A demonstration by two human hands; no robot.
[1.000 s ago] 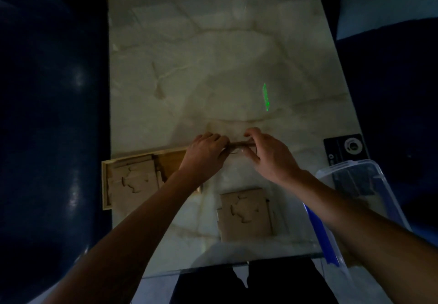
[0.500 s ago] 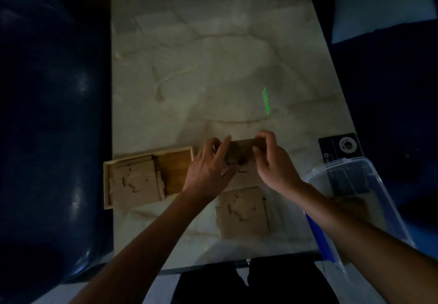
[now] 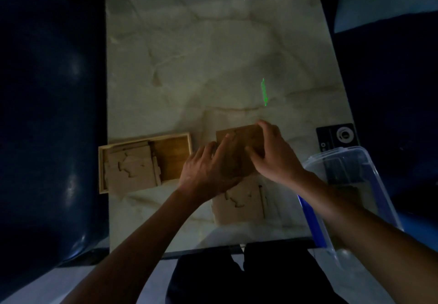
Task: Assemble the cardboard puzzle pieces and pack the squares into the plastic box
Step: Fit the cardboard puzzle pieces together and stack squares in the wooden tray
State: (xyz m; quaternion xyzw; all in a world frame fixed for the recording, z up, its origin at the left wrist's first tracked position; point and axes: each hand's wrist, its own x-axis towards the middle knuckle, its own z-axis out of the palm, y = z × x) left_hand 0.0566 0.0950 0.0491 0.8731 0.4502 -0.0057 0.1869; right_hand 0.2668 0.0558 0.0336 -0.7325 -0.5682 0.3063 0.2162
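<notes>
A brown cardboard puzzle square (image 3: 239, 142) is held between both hands just beyond the table's near middle. My left hand (image 3: 206, 171) lies on its left part with fingers stretched flat over the surface. My right hand (image 3: 275, 156) grips its right edge, fingers curled over the far corner and thumb on top. Another assembled square (image 3: 239, 204) lies flat on the table right below the hands. A wooden tray (image 3: 147, 136) to the left holds more assembled cardboard pieces (image 3: 132, 171). The clear plastic box (image 3: 341, 152) stands at the right, partly hidden by my right forearm.
The marble table top (image 3: 213, 55) stretches away beyond the hands, with a green light mark (image 3: 264, 91) on it. A black card (image 3: 336, 135) lies by the box. A blue part (image 3: 312, 223) runs along the box's near side. A dark blue seat (image 3: 47, 114) borders the left.
The square was edge-on between my fingertips a second ago. It has since tipped flatter and come nearer to me, and my left fingers have spread over its face.
</notes>
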